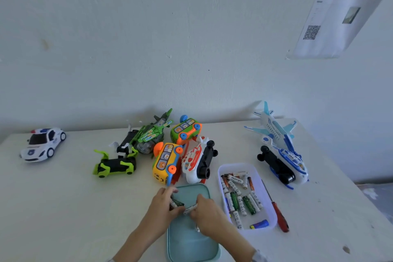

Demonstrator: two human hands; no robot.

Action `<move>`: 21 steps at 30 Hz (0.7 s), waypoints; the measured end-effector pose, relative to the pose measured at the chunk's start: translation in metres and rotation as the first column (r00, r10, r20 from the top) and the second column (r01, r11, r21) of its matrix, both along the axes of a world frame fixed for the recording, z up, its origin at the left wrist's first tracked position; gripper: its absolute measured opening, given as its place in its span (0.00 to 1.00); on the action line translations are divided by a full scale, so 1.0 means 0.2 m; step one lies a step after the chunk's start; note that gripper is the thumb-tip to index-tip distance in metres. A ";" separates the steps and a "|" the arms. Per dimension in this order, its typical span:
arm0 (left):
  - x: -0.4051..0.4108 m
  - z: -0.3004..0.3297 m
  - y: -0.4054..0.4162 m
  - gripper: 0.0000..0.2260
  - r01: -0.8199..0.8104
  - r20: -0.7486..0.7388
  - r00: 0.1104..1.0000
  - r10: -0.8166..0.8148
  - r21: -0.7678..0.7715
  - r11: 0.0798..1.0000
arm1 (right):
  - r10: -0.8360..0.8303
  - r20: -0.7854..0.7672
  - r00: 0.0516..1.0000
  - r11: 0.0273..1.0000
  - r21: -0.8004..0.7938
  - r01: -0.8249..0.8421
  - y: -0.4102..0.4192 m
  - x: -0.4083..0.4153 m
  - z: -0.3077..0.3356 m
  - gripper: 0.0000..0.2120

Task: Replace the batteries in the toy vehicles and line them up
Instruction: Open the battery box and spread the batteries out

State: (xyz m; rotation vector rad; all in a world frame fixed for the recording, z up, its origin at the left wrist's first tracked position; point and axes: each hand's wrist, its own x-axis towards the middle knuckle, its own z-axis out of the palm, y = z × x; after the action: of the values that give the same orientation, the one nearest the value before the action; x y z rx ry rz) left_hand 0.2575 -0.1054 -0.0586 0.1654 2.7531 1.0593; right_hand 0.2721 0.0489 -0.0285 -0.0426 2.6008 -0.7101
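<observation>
your white table (74,208) carries a police car (43,144) far left, a green-black car (114,166), green helicopter (152,134) and two cartoon buses (186,131) (165,161) mid-table. a red-white plane (197,161) lies beside them, two blue-white planes (274,130) (284,165) right. nearest you sit a teal tray (191,247), a clear battery tray (270,198) and a red screwdriver (280,216).

A white police car (43,144) stands upright far left; a green-black car (114,166), green helicopter (152,132), two buses (167,161), red-white plane (196,160) and blue-white plane (280,147) lie tipped over mid-desk; loose batteries (240,195) fill a white tray at right
</observation>
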 end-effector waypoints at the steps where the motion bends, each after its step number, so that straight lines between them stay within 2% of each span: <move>1: 0.01 0.00 0.00 0.19 -0.010 -0.007 1.000 0.010 0.015 1.000 | -0.052 0.000 0.999 0.998 -0.048 0.052 0.00 0.00 -0.01 0.10; 4: 0.02 0.01 0.00 0.17 -0.022 -0.055 0.998 0.023 0.026 0.999 | -0.110 -0.045 0.993 0.986 -0.129 0.103 -0.01 0.02 0.02 0.14; 7: 0.03 0.07 0.04 0.15 -0.054 -0.124 0.991 0.042 -0.098 0.994 | -0.100 -0.180 0.979 0.987 -0.142 0.074 0.09 0.05 0.10 0.21; 10: 0.04 0.15 0.13 0.14 0.007 -0.213 0.976 -0.034 -0.128 0.992 | -0.173 -0.284 0.943 0.972 -0.202 0.117 0.28 0.05 0.20 0.13; 11: 0.04 0.18 0.18 0.14 0.072 -0.249 0.964 -0.094 -0.094 0.993 | -0.162 -0.306 0.938 0.981 -0.150 0.120 0.36 0.05 0.22 0.10; 13: 0.03 0.23 0.29 0.14 0.233 -0.304 0.924 -0.234 -0.040 0.972 | 0.000 -0.341 0.940 0.990 0.131 0.048 0.53 0.06 0.23 0.09; 14: 0.02 0.24 0.36 0.14 0.313 -0.316 0.896 -0.313 -0.053 0.948 | 0.108 -0.307 0.946 0.958 0.285 -0.017 0.60 0.06 0.22 0.10; 15: 0.00 0.25 0.42 0.15 0.383 -0.315 0.863 -0.396 -0.104 0.918 | 0.193 -0.247 0.950 0.918 0.387 -0.086 0.67 0.06 0.21 0.12; 17: -0.06 0.24 0.55 0.17 0.473 -0.259 0.798 -0.545 -0.293 0.831 | 0.282 -0.180 0.942 0.865 0.473 -0.168 0.74 0.07 0.17 0.18; 19: -0.12 0.22 0.65 0.17 0.516 -0.113 0.760 -0.640 -0.495 0.699 | 0.364 -0.211 0.907 0.811 0.551 -0.197 0.75 0.08 0.12 0.19; 21: -0.15 0.22 0.71 0.17 0.552 0.020 0.736 -0.677 -0.597 0.582 | 0.364 -0.235 0.901 0.771 0.620 -0.149 0.72 0.07 0.09 0.17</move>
State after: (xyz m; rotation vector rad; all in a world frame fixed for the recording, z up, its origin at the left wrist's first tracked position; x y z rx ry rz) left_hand 0.2275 0.0374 -0.0138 1.1127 2.6669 0.0058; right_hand 0.2858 0.1936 -0.0105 -0.3620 2.9453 0.2582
